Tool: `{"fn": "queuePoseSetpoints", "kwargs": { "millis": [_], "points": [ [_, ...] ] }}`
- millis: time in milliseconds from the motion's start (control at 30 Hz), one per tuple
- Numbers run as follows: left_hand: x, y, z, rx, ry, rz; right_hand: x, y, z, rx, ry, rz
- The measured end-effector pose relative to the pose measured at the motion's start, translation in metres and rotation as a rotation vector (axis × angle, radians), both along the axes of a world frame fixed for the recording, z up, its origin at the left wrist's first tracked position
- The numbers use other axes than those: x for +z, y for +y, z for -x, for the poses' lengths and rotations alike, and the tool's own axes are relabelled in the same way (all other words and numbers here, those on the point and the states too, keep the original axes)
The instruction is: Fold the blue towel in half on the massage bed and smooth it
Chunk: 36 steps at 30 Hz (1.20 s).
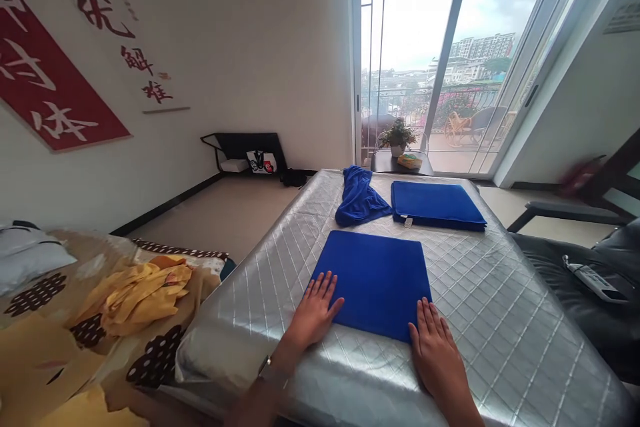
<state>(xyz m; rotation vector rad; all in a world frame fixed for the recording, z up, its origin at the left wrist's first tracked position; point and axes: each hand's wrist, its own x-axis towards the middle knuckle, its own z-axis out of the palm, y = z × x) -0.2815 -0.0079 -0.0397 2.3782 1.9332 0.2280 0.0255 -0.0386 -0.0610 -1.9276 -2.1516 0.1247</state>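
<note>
A folded blue cloth (373,280) lies flat in a neat rectangle on the silver quilted mattress (480,293). My left hand (317,310) rests flat on its near left corner, fingers stretched out. At the near right corner, my right hand (435,343) lies with fingers extended, its fingertips touching the cloth's edge. Neither hand grips anything. Beyond this cloth sits a stack of folded blue cloths (437,202) with a small white tag at its front. Left of that stack is a crumpled blue cloth (360,197).
At left, a patterned bed cover (155,353) carries a rumpled yellow cloth (145,293). A black sofa (550,267) with a white remote-like device (597,280) stands at right. Past the mattress's far edge, a small table (385,161) holds a potted plant (398,137) before the glass door.
</note>
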Motion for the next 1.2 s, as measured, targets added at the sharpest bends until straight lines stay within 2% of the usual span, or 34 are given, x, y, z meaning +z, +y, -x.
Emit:
{"fn": "queuePoseSetpoints", "kwargs": {
  "millis": [67, 133, 233, 333, 533, 600, 700, 800, 933, 1033, 1100, 1200],
  "points": [
    [-0.006, -0.006, 0.02, 0.047, -0.002, -0.019, -0.002, 0.0, -0.002, 0.001, -0.011, -0.018],
    [-0.013, -0.011, 0.028, 0.054, -0.012, -0.059, -0.004, 0.0, -0.004, -0.001, -0.015, -0.04],
    [-0.017, -0.014, 0.026, 0.065, -0.035, -0.099, -0.005, -0.001, -0.007, 0.002, -0.039, -0.048],
    [-0.017, -0.014, 0.022, 0.071, -0.061, -0.078, 0.001, 0.003, -0.009, 0.027, -0.086, -0.045],
    [-0.016, -0.016, 0.024, 0.06, -0.093, -0.083, 0.027, 0.045, -0.005, 0.087, -0.095, -0.052],
    [-0.017, -0.015, 0.028, 0.063, -0.09, -0.07, 0.028, 0.059, -0.003, 0.079, -0.096, -0.033],
    [-0.012, -0.01, 0.026, 0.096, -0.083, -0.047, 0.019, 0.069, 0.0, 0.033, -0.106, 0.015],
    [0.001, 0.005, -0.004, 0.041, -0.097, -0.066, 0.007, 0.07, 0.0, 0.014, -0.104, 0.028],
    [0.023, 0.032, -0.088, -0.319, -0.14, -0.059, 0.003, 0.067, 0.0, 0.013, -0.103, 0.009],
    [0.028, 0.046, -0.142, -0.5, -0.164, -0.033, 0.003, 0.066, -0.001, 0.036, -0.115, -0.004],
    [0.026, 0.051, -0.157, -0.529, -0.18, -0.021, 0.004, 0.066, -0.001, 0.05, -0.118, 0.0],
    [0.019, 0.052, -0.145, -0.477, -0.194, 0.004, 0.004, 0.066, 0.0, 0.025, -0.118, 0.009]
  ]
}}
